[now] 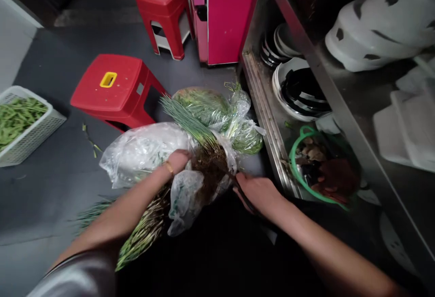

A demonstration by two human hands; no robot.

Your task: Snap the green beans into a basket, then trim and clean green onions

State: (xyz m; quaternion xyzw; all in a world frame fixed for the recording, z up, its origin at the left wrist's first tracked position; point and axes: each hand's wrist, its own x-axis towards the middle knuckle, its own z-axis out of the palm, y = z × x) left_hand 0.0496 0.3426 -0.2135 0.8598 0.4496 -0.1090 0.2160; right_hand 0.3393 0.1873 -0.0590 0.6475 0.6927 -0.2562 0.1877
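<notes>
1. the scallion bunch lies in the plastic bag, just beyond and between both hands, leafy tips far-left, roots slanting near-right.
2. left hand, nearly level with the roots, curls at the bag's edge; its grip i cannot tell.
3. right hand is closed round a dark-handled tool.
4. loose bag folds crowd the roots; red stool left, metal shelf right.
</notes>
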